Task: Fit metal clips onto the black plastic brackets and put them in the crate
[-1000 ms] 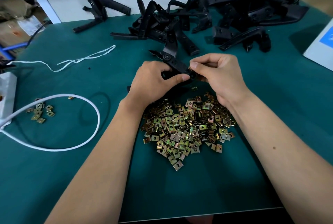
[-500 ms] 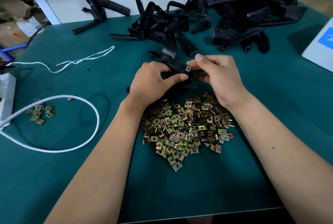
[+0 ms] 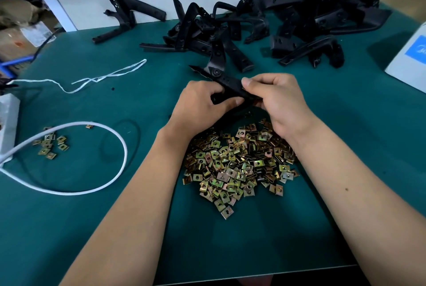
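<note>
Both hands hold one black plastic bracket (image 3: 227, 79) above the green table. My left hand (image 3: 200, 103) grips its near end, thumb stretched along the underside. My right hand (image 3: 276, 99) pinches the bracket's right part between thumb and curled fingers; any clip there is hidden under the fingertips. A large heap of brass-coloured metal clips (image 3: 237, 166) lies just below the hands. More black brackets (image 3: 265, 25) are piled at the back of the table. No crate is in view.
A small cluster of clips (image 3: 49, 145) lies at the left inside a loop of white cable (image 3: 92, 190). A white power strip (image 3: 8, 122) sits at the left edge, a white string (image 3: 103, 77) behind, and a white box (image 3: 410, 60) at the right.
The clip seen on the bracket half a second ago is now covered by my right thumb and fingers, which have closed down over that spot. My left hand keeps its grip.
</note>
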{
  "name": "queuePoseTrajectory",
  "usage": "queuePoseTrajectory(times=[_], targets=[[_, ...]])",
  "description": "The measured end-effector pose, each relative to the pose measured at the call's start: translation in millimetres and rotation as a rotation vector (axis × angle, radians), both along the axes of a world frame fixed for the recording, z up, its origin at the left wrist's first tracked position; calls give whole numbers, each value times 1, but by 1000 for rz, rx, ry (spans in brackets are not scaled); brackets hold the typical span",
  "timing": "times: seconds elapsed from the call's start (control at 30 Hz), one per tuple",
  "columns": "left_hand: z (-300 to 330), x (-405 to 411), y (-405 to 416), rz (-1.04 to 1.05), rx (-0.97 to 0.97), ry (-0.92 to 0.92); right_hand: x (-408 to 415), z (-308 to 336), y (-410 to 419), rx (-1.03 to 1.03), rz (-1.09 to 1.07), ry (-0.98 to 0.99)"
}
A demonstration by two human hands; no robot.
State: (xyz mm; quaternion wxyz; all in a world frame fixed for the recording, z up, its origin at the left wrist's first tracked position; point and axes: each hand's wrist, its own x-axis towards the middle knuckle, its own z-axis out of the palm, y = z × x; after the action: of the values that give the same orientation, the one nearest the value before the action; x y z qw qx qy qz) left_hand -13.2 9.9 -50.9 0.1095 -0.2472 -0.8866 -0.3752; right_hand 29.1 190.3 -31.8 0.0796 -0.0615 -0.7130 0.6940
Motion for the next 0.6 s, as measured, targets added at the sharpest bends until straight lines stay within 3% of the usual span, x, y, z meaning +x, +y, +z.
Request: queuePoseTrajectory(times=[0.27,0.47,0.6], targets=[[4,3,1,-45,-102,32,-4,12,27,-265,-263,-28],[0,2,0,-33,-26,-11,0,8,24,-174,47,32],[1,3,1,-22,-19,-19,0,7,23,-25,84,76]])
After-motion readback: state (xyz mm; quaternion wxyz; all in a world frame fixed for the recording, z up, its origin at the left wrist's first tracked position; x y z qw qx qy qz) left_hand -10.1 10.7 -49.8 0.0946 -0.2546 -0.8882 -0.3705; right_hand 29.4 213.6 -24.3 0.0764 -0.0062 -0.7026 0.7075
